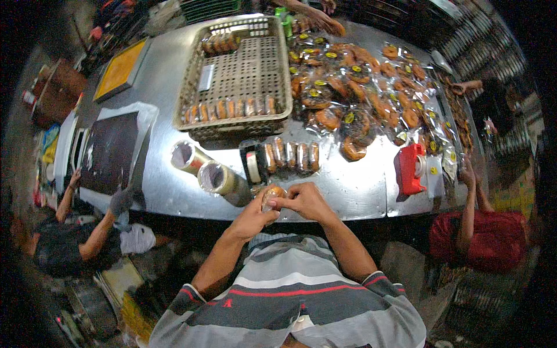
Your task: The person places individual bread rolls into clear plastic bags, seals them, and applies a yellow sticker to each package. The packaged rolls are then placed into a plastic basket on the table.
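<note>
Gripped between both hands, a wrapped pastry (274,198) hung over or rested on the near edge of a metal table (357,194) — whether its underside touched the surface could not be told; the left hand (252,216) closed around one side, while the right hand (306,201) bent in with its thumb and curled forefinger together on the film. Just beyond the fingers stood a row of packed pastries (292,157), upright and close together, with a black tape dispenser (253,167) at its left end; farther left were two hollow rolls (216,177), and past them a plastic basket (285,69); bagged rings (348,119) lay heaped to the right, with a red dispenser (412,169) nearer the edge.

Too hard a press of the right thumb looked likely to dent the pastry or split its film; too slack a hold on such slick wrapping, so near the edge, could have dropped it to the floor — and a careless forward push of the knuckles might have toppled the row.
</note>
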Demonstrator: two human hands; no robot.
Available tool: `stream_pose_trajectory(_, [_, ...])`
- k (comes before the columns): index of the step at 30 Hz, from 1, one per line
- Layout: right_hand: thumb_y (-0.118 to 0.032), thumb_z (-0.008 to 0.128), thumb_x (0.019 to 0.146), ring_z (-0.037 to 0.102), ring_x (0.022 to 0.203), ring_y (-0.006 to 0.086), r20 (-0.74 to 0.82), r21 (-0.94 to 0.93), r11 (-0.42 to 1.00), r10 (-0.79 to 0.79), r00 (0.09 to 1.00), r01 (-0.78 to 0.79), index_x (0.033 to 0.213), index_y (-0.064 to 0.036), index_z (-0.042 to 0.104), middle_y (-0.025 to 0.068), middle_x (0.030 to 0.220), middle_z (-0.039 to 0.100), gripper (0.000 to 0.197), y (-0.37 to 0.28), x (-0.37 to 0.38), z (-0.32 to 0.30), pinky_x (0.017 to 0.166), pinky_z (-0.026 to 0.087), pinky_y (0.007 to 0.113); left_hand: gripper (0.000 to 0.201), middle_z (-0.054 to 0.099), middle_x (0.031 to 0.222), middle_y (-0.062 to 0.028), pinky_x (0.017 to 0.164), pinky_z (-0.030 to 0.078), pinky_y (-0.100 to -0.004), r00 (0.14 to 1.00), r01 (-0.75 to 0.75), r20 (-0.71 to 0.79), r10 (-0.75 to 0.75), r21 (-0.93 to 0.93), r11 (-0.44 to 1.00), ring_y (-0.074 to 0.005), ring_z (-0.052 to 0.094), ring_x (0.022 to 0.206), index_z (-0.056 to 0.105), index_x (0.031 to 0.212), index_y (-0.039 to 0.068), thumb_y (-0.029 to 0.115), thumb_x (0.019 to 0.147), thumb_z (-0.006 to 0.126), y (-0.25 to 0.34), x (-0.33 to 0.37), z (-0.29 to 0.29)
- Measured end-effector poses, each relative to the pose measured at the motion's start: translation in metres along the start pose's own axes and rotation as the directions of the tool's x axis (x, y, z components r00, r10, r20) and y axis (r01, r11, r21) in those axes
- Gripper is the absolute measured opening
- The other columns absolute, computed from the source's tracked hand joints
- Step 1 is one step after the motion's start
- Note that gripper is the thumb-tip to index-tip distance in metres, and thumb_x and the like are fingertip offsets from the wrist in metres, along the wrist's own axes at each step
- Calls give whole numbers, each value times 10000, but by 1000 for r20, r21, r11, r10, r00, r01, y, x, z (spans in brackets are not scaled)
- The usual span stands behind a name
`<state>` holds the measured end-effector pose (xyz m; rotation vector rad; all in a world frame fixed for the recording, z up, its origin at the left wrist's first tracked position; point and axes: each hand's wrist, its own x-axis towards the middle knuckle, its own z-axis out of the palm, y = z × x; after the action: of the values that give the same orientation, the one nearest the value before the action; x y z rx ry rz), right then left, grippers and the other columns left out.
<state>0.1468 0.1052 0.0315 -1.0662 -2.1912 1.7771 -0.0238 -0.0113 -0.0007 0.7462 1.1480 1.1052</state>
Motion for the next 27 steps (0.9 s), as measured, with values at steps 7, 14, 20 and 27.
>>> stream_pose_trajectory(7, [-339, 832, 844, 667, 960, 286, -278, -358, 775, -620, 733, 520, 1101, 4, 650, 149, 1058, 672, 465, 32, -22, -13, 862, 521, 361, 514, 580, 1386, -127, 1049, 503, -426, 941, 334, 179, -287, -366, 868, -253, 605, 1224, 487, 1435, 22, 381, 1067, 486, 17, 36, 5])
stream_pose_trajectory(14, [-159, 722, 928, 623, 1080, 365, -927, -292, 951, -307, 215, 97, 1263, 45, 539, 254, 1157, 620, 432, 124, 38, -36, 922, 491, 423, 540, 675, 1168, -215, 938, 511, -437, 927, -187, -123, 355, 670, 719, -350, 651, 1083, 653, 1193, -24, 448, 930, 668, 36, 233, 37])
stream_pose_trajectory(20, [-288, 799, 849, 553, 1205, 454, -782, -292, 956, -262, 566, 38, 1339, 39, 476, 282, 1311, 557, 672, 153, 49, -22, 1041, 440, 508, 724, 668, 1219, -279, 951, 534, -468, 977, 90, -172, 128, 871, 483, -415, 658, 1129, 675, 1172, -52, 515, 732, 764, -1, 384, 51])
stream_pose_trajectory(27, [-418, 762, 872, 553, 1224, 411, -771, -166, 986, -111, 627, -29, 1356, 18, 475, 232, 1302, 578, 712, 130, 34, -38, 1059, 429, 482, 483, 700, 965, -209, 776, 534, -466, 874, 106, -403, 271, 703, 703, -383, 684, 949, 618, 975, 49, 391, 723, 847, -6, 381, 48])
